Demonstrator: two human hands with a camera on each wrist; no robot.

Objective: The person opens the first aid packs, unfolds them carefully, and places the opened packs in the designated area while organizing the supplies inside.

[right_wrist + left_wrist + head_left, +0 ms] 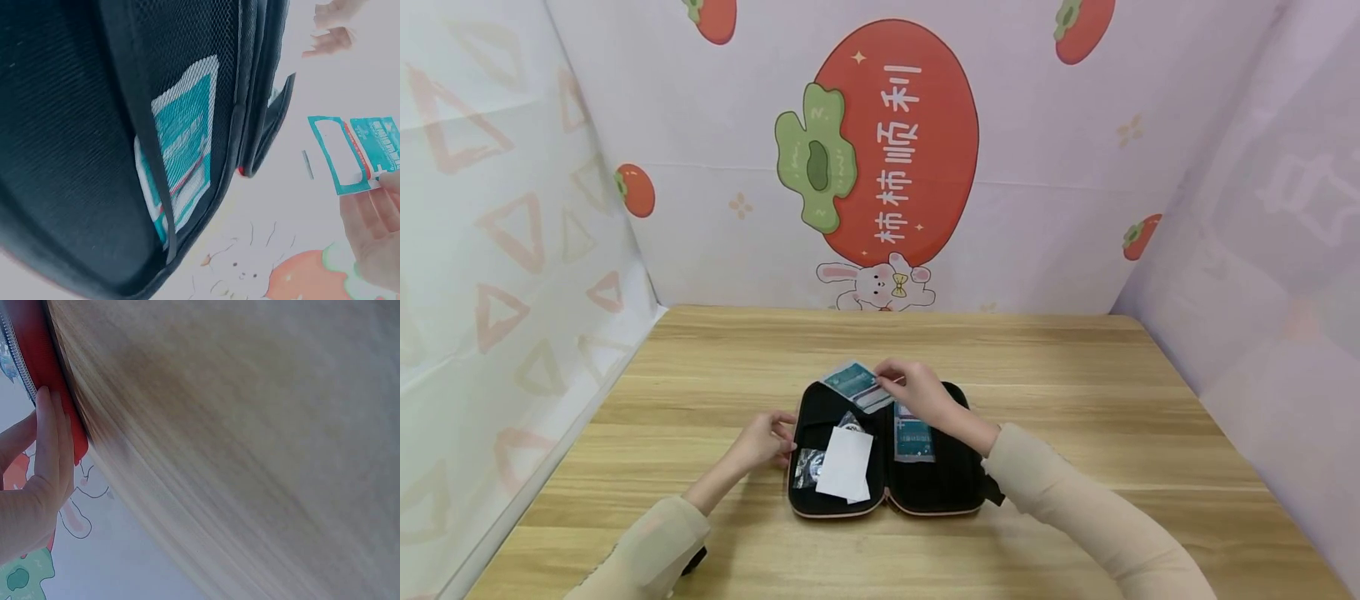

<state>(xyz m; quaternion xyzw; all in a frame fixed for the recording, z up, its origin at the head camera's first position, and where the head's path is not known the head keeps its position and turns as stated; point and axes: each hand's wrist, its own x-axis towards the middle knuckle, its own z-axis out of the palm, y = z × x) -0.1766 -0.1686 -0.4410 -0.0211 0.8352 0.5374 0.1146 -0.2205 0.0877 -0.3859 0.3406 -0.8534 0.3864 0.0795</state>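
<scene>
"While left hand rests, fingers fairly straight, against zippered case, left edge, what's right hand doing?"

"Pinching teal-and-white sachet, far left of case. Probably sorting; next move likely needs a steady pinch."

A zip-up case lies spread open like a book on the table, black inside and red outside, with a metal zipper along its edge. The left hand touches its left side with the fingertips. The right hand pinches a flat teal-and-white packet by one edge, tilted above the back of the case. A matching packet lies in the right half, behind black mesh. In the left half, white paper lies beside a small clear-and-black wrapper; another wrapper shows just behind the paper.
</scene>
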